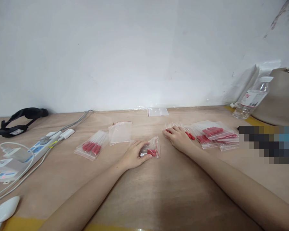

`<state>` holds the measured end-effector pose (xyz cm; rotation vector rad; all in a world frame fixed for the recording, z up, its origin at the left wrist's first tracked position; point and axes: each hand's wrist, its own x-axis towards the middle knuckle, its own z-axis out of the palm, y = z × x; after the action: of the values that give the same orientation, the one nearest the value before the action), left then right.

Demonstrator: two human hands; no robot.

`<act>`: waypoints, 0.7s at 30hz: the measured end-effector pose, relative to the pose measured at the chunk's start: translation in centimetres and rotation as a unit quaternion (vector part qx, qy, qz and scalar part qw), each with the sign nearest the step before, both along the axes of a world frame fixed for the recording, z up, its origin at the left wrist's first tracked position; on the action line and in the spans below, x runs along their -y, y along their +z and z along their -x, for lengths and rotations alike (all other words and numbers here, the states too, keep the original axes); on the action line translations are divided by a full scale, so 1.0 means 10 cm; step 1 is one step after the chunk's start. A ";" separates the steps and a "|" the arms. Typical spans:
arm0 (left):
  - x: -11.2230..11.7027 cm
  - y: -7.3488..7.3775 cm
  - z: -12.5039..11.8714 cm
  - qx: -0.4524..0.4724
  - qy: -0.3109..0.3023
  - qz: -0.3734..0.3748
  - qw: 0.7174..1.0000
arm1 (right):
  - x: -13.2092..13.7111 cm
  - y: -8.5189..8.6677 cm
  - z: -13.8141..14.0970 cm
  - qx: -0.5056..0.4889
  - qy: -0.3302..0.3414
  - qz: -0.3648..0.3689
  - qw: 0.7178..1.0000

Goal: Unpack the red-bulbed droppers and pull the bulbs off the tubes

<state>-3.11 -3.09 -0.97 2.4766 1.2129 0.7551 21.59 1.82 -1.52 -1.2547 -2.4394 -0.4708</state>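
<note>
My left hand (134, 154) curls round the left side of a small clear zip bag (157, 148), thumb and fingers on either side. Red handles (151, 152) show inside it. My right hand (179, 138) lies over a loose bunch of red-handled sticks with thin pale shafts (175, 125). Its fingers are bent down onto them, and the fingertips partly hide what they grip. Some red handles (190, 136) stick out right of that hand. Beside it lie several overlapping filled zip bags (213, 131). Left of my left hand lies another filled zip bag (91, 147).
Flat zip bags (120, 132) lie behind my left hand, another (158, 111) by the wall. At left are a power strip (36, 150) with cables, a black strap-like object (21, 120) and a white object (4, 211). A water bottle (252, 98) leans against a beige bag (279, 96) at right.
</note>
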 end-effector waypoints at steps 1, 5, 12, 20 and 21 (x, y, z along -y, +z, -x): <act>0.00 0.00 0.00 0.000 -0.001 0.001 1.000 | 0.01 0.01 0.00 0.007 -0.011 -0.004 1.000; 0.01 0.01 0.00 -0.008 -0.002 -0.003 1.000 | 0.06 0.03 -0.02 0.017 -0.038 -0.011 0.999; 0.00 0.01 0.00 -0.005 -0.001 -0.008 1.000 | 0.11 0.03 -0.05 -0.053 -0.033 0.005 0.998; 0.01 0.02 -0.01 0.008 -0.007 0.006 1.000 | 0.30 0.05 0.18 -0.245 0.122 0.128 0.953; 0.02 0.02 -0.01 0.010 -0.009 0.009 1.000 | 0.33 0.06 0.22 -0.256 0.134 0.153 0.945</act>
<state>-3.02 -3.25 -0.78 2.4566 1.1829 0.7589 19.41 -1.52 -0.92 -0.9696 -2.2192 0.2919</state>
